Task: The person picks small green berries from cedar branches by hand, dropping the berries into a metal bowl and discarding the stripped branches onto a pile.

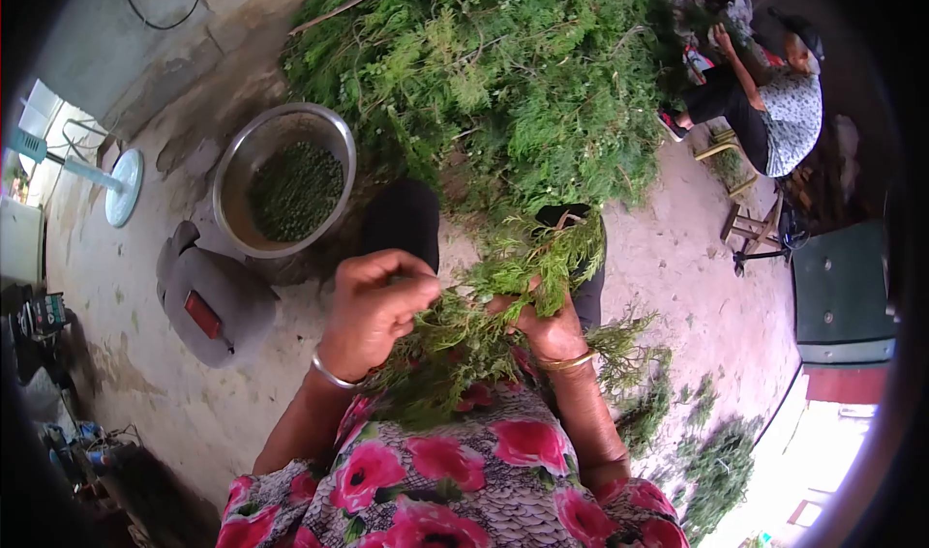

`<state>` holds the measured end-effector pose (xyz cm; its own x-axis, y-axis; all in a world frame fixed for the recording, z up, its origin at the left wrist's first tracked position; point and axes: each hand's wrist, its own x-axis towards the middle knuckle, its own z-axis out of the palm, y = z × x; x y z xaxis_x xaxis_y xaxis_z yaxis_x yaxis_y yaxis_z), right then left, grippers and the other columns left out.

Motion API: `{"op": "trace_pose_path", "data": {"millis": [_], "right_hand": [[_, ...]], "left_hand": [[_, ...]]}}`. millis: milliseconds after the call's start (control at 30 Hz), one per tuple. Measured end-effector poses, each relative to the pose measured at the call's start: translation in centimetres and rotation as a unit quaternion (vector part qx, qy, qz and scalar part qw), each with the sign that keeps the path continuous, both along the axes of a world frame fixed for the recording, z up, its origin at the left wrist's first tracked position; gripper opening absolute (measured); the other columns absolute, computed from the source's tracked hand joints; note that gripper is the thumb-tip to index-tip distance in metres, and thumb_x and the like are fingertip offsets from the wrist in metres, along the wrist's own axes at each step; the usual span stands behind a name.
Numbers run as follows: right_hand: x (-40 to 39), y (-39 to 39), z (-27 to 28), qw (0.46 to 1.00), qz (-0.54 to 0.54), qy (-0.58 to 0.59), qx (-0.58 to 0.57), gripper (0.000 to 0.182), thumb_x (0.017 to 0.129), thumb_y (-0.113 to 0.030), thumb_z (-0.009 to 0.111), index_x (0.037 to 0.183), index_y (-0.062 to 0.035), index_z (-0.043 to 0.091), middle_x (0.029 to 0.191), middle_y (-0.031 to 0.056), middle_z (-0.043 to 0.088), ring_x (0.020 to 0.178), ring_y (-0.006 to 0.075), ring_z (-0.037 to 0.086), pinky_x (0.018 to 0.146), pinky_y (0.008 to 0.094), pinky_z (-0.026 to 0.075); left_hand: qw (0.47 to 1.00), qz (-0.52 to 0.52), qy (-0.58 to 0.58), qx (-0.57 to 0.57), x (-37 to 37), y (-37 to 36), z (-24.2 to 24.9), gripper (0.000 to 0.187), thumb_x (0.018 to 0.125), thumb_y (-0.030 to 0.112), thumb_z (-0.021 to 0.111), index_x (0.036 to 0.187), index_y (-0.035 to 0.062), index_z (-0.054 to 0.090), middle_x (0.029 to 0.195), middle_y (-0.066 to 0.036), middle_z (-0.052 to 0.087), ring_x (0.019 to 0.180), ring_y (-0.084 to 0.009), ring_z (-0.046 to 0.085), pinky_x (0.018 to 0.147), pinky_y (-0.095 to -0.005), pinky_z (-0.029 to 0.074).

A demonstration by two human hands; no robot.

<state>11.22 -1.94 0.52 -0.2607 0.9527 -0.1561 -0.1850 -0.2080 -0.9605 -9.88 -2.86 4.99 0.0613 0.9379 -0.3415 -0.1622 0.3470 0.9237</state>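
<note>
Over my lap, my right hand (pixel 550 324) is closed around a leafy green branch (pixel 464 340), whose sprays spread on both sides of it. My left hand (pixel 382 301) is raised at the left edge of the same branch, its fingers curled together; whatever lies between the fingertips is too small to make out. Beyond my left hand stands a wide metal basin (pixel 232 195) holding many small green seed cones (pixel 295 190). A large heap of cut green branches (pixel 484 74) lies in front of my knees.
Another person (pixel 774 108) sits at the upper right beside the heap. A grey cushion (pixel 218 301) with a red object on it is at the left, near a fan (pixel 121 188). Loose branches (pixel 716 471) lie on the floor at the lower right.
</note>
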Motion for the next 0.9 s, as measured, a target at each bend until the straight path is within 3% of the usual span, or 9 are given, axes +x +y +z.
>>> {"op": "trace_pose_path", "data": {"millis": [100,233,333,400,433,600,733,800,900], "right_hand": [[0.2,0.2,1.5,0.999,0.007,-0.017,-0.040,0.040,0.076,-0.001,0.060,0.113,-0.0020,0.045,0.093,0.0091,0.063,0.087,0.0189,0.062,0.066,0.0273,0.048],[0.3,0.7,1.7,0.986,0.046,-0.157,-0.010,0.031,0.074,0.007,0.057,0.103,-0.0040,0.054,0.089,0.0047,0.062,0.088,0.0196,0.059,0.077,0.0320,0.046],[0.0,1.0,1.1,0.962,0.088,-0.228,0.126,0.022,0.070,0.001,0.060,0.091,-0.0072,0.064,0.086,0.0068,0.062,0.084,0.0243,0.056,0.083,0.0361,0.042],[-0.8,1.0,1.4,0.956,0.093,-0.223,0.168,0.028,0.069,0.002,0.059,0.095,-0.0075,0.063,0.087,0.0072,0.062,0.084,0.0242,0.056,0.082,0.0361,0.043],[-0.7,1.1,0.7,0.846,0.078,-0.342,0.400,0.029,0.068,0.003,0.058,0.096,-0.0071,0.063,0.089,0.0083,0.062,0.083,0.0251,0.057,0.079,0.0361,0.044],[-0.8,1.0,1.4,0.970,0.118,-0.160,0.140,0.031,0.067,0.004,0.055,0.096,-0.0047,0.062,0.093,0.0091,0.064,0.081,0.0259,0.059,0.074,0.0342,0.047],[-0.9,0.7,0.4,0.827,0.113,-0.330,0.440,0.030,0.068,0.008,0.053,0.095,-0.0027,0.061,0.083,0.0044,0.063,0.074,0.0176,0.058,0.071,0.0301,0.046],[-1.2,0.3,1.3,0.987,0.076,-0.125,0.072,0.030,0.066,0.008,0.057,0.094,-0.0044,0.061,0.086,0.0038,0.063,0.078,0.0191,0.058,0.076,0.0311,0.046],[-0.5,0.1,0.3,0.978,0.118,-0.166,0.047,0.029,0.068,0.006,0.060,0.095,-0.0043,0.061,0.092,0.0049,0.061,0.085,0.0177,0.057,0.078,0.0316,0.046]], "left_hand": [[0.950,0.087,-0.300,-0.023,-1.2,0.4,-1.1,0.009,0.080,0.002,0.056,0.084,-0.0050,0.059,0.070,-0.011,0.057,0.049,-0.0078,0.044,0.040,-0.0190,0.034],[0.932,0.106,-0.344,-0.031,-0.5,0.3,0.5,0.009,0.078,0.001,0.057,0.084,-0.0056,0.060,0.072,-0.012,0.058,0.050,-0.0068,0.044,0.041,-0.0196,0.034],[0.996,-0.009,-0.081,0.033,0.0,-0.6,0.8,0.010,0.073,-0.004,0.065,0.084,-0.0040,0.064,0.071,-0.007,0.059,0.053,-0.0061,0.048,0.043,-0.0236,0.036],[0.938,-0.033,0.184,0.292,1.6,-0.1,0.1,0.012,0.074,-0.001,0.069,0.084,-0.0043,0.063,0.071,-0.007,0.060,0.053,-0.0097,0.051,0.045,-0.0259,0.039],[0.904,-0.012,0.233,0.358,2.3,0.2,-0.3,0.014,0.074,0.002,0.071,0.084,-0.0035,0.063,0.068,-0.010,0.058,0.052,-0.0163,0.052,0.047,-0.0285,0.040],[0.897,-0.054,0.265,0.350,2.4,0.3,-1.2,0.016,0.073,0.003,0.071,0.085,-0.0014,0.062,0.066,-0.013,0.053,0.053,-0.0250,0.053,0.048,-0.0327,0.040],[0.898,-0.052,0.269,0.343,2.3,0.1,-0.8,0.012,0.075,0.001,0.068,0.082,-0.0024,0.059,0.067,-0.012,0.055,0.054,-0.0230,0.054,0.050,-0.0306,0.041],[0.901,-0.065,0.271,0.333,1.9,0.0,-0.8,0.013,0.075,0.001,0.067,0.086,-0.0021,0.060,0.068,-0.014,0.057,0.056,-0.0260,0.056,0.049,-0.0321,0.042],[0.935,-0.067,0.202,0.283,1.6,-0.2,-1.3,0.013,0.078,0.001,0.066,0.089,-0.0030,0.063,0.070,-0.009,0.063,0.054,-0.0116,0.057,0.047,-0.0250,0.043]]}}
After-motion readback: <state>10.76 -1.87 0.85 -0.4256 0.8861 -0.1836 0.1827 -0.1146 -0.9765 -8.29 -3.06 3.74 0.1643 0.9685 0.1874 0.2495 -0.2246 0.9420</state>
